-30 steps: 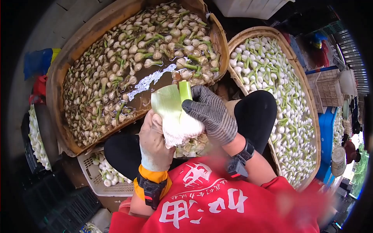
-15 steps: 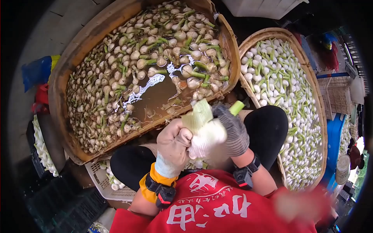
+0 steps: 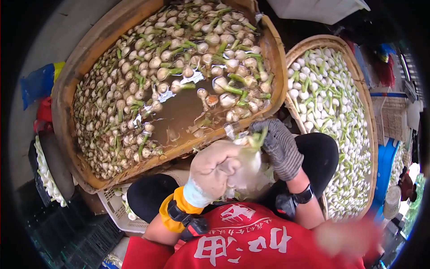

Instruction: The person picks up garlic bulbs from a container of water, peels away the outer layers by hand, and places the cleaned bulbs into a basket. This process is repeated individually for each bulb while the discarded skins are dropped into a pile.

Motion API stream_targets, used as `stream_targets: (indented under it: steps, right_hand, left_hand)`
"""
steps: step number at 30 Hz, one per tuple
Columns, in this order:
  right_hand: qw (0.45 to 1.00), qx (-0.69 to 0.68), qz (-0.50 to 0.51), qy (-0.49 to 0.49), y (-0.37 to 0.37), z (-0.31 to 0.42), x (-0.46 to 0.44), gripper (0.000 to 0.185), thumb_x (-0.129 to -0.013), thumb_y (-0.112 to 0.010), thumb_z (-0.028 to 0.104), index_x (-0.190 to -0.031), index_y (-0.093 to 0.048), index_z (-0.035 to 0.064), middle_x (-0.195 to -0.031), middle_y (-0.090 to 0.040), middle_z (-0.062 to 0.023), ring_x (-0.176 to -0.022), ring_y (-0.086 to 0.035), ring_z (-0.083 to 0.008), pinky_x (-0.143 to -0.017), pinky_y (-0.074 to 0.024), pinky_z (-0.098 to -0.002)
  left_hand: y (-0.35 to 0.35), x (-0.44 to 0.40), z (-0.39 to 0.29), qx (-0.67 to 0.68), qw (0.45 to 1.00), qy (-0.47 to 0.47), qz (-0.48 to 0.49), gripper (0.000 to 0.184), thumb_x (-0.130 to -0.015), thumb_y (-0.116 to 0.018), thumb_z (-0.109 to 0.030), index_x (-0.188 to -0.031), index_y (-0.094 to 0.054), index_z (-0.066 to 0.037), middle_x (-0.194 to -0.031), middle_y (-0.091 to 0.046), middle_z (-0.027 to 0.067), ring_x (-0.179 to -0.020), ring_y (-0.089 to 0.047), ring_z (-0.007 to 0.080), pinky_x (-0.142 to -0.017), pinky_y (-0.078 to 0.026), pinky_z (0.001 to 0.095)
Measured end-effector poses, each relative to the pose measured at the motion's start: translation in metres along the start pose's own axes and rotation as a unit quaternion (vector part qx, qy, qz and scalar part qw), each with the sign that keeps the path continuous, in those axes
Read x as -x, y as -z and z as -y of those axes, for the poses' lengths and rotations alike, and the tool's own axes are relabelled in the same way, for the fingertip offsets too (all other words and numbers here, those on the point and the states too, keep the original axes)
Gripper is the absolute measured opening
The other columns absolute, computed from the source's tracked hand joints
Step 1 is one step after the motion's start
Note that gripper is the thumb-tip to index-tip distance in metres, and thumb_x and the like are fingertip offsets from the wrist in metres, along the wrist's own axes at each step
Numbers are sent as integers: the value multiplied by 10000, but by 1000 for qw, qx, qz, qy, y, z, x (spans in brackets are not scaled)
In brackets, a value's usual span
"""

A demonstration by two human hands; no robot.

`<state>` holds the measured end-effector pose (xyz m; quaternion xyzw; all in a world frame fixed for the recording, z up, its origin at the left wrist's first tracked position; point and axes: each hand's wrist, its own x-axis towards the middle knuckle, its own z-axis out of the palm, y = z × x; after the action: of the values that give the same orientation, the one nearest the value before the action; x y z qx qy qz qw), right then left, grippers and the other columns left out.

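A white bulb with a green stem (image 3: 250, 162), smeared by motion, is between my two gloved hands. My left hand (image 3: 214, 168), in a pale glove, is closed around its left side. The fingers of my right hand (image 3: 278, 145), in a grey striped glove, are bent against the green stem at its upper right. Just beyond the hands, a large brown tub (image 3: 181, 154) holds brownish water and many unpeeled bulbs with green stems. Loose pale peel lies partly hidden below and behind the hands.
A woven oval basket (image 3: 292, 104) full of white bulbs stands at the right. At the lower left is a white perforated crate (image 3: 117, 214) with bulbs. A white bin (image 3: 318, 10) sits at the top, and a blue container (image 3: 385, 172) is at the far right.
The bulb has turned and its broad outer leaf no longer stands up. My right hand has moved from the bulb's side to its stem. The view has shifted slightly.
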<state>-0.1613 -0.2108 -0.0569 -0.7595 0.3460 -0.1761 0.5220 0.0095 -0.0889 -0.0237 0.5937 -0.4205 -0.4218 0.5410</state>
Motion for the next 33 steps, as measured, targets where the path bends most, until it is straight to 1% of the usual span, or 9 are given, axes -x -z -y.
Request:
stream_targets:
  steps: [4,6,8,12,17,20,26,30,33]
  right_hand:
    - [937,-335,-9,-99,-50,-20,12,403,-978,-528,325,-1216,-581,4,-1163,-618,-106,-1106,-570,-222,-973,-441,-341]
    - [793,-562,217,-86,-69,-61,16,459,-988,-493,345,-1298,-526,8,-1202,-611,-119,-1137,-568,-221,-1001,-432,-333]
    - [712,-666,101,-198,-73,-48,37,462,-977,-512,400,-1220,-570,11,-1175,-611,-184,-1093,-572,-268,-872,-520,-380]
    - [647,-740,-150,-104,25,11,-20,714,-893,-539,611,-1252,-488,-4,-1078,-581,-147,-791,-537,-220,-596,-471,-318]
    - [573,-752,-321,56,138,-82,10,931,-890,-455,691,-1384,-384,-95,-1083,-582,-202,-804,-522,-211,-647,-438,-297]
    - [655,-672,-347,-1,107,-37,2,913,-901,-456,682,-1398,-383,-80,-975,-560,-131,-727,-507,-165,-570,-405,-259]
    - [773,-615,-139,-77,22,13,-3,637,-1022,-378,510,-1306,-502,-47,-1027,-609,-99,-859,-569,-168,-731,-475,-239]
    - [906,-353,-76,-220,1,50,8,237,-969,-582,174,-1145,-644,29,-906,-638,-21,-691,-551,-69,-644,-455,-183]
    - [981,-130,-66,-130,-25,25,11,191,-908,-659,202,-1017,-707,52,-914,-697,-67,-745,-631,-163,-656,-497,-298]
  left_hand:
    - [0,-10,-24,5,998,-27,49,349,-955,-622,-299,-1140,-649,-4,-1058,-676,120,-954,-651,231,-850,-508,347]
    - [-15,-9,-28,525,847,82,28,436,-945,-634,-191,-1305,-535,34,-1249,-619,149,-1117,-620,238,-967,-490,361]
    - [-17,-15,-38,522,850,63,36,416,-952,-600,-99,-1334,-506,35,-1287,-598,141,-1161,-601,233,-987,-488,373]
    - [29,-13,8,7,947,90,307,328,-916,-654,-290,-1163,-649,-73,-1083,-675,131,-983,-670,277,-846,-518,352]
    - [87,-18,60,-295,929,28,220,254,-889,-626,-159,-1137,-666,-123,-1023,-678,146,-957,-645,330,-831,-520,398]
    - [102,-86,91,-457,869,-152,115,273,-812,-608,-65,-1070,-670,-131,-1050,-646,131,-998,-630,310,-823,-520,417]
    - [92,-181,193,-743,586,-36,322,235,-838,-611,-150,-1050,-704,-193,-1081,-658,57,-1012,-639,274,-807,-523,374]
    - [104,-155,184,-417,889,129,140,192,-910,-618,-215,-1060,-672,-107,-989,-709,93,-841,-689,265,-740,-543,377]
    - [90,-87,113,135,957,255,28,453,-1048,-383,-413,-1166,-579,-22,-980,-685,80,-723,-634,111,-549,-477,222]
